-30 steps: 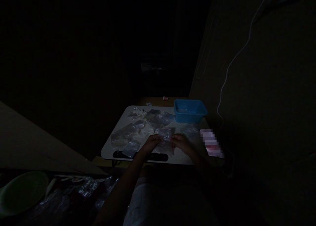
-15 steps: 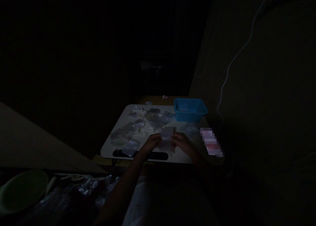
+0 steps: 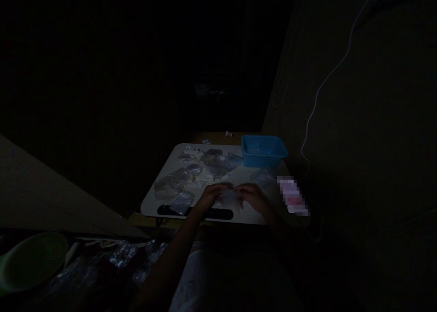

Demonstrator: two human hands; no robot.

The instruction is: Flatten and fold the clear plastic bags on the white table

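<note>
Both hands pinch a clear bag between them, low over the pale surface.
The left hand [image 3: 212,195] and right hand [image 3: 251,196] are near each other, fingers drawn in, each closed on one side of the bag [image 3: 230,197]; dimness hides the exact fingertip contact. Loose plastic [image 3: 213,162] lies ahead and to the left of the hands on the surface [image 3: 239,217]. Ahead and to the right is a blue tub [image 3: 263,159], with more film [image 3: 262,177] just in front of it. A pixelated item [image 3: 292,196] lies right of the right hand.
</note>
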